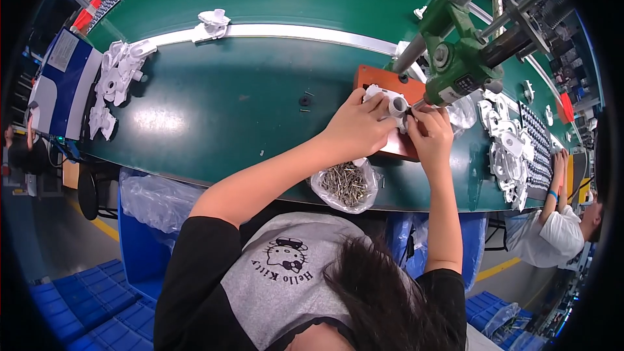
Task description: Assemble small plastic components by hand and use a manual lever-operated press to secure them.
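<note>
My left hand (364,127) is closed on a white plastic part (395,105) with a round hollow tube, holding it over the orange base (367,76) of a bench press. My right hand (431,131) pinches at the part's right side. A small dark piece (409,111) shows at those fingertips, too small to name. Just above my right hand is the green press head (455,71) on its metal column. Below my hands, a clear plastic bag (372,196) of metal pins or screws sits at the table's front edge.
White plastic parts (117,78) lie piled at the left beside a blue and white machine (62,84); another pile (510,146) is at the right. A black washer-like piece (304,101) lies on the green table (214,104). A co-worker (559,231) is at the far right.
</note>
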Demonstrator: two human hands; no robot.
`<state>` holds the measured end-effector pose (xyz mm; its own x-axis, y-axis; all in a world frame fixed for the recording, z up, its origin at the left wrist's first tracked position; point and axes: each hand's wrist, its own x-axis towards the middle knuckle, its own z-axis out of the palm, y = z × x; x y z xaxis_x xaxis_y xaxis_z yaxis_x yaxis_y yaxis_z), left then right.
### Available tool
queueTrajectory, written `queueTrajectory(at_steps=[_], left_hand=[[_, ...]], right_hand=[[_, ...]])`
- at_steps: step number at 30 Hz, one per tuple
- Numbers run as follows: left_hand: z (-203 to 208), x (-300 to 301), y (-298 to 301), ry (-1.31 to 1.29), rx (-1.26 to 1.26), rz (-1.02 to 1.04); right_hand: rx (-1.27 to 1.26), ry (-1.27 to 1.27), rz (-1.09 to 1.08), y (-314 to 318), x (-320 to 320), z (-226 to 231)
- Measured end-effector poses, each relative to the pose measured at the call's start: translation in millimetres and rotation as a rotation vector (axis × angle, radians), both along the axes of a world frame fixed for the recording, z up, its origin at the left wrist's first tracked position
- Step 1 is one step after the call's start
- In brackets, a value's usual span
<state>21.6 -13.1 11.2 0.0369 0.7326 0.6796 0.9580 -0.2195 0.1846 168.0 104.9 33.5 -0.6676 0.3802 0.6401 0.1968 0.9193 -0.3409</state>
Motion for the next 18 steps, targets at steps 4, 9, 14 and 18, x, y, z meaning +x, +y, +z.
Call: queueTrajectory(at_steps=[4,9,14,18], left_hand=[[2,0,0,-0.017,0.017,0.011],[9,-17,-1,-0.418,-0.115,-0.063],[24,-143,-5,-0.496,-0.086,0.436],[-37,-302,-51,0.294,-0.091,1.082]], right_hand=[[0.048,-0.010,-0.025,-3,-2,2],[0.053,0.012,-0.024,0,-3,-1],[-0.019,0.023,-0.060,-4,-2,-1],[-0.004,0.029,-0.048,-4,-6,0]])
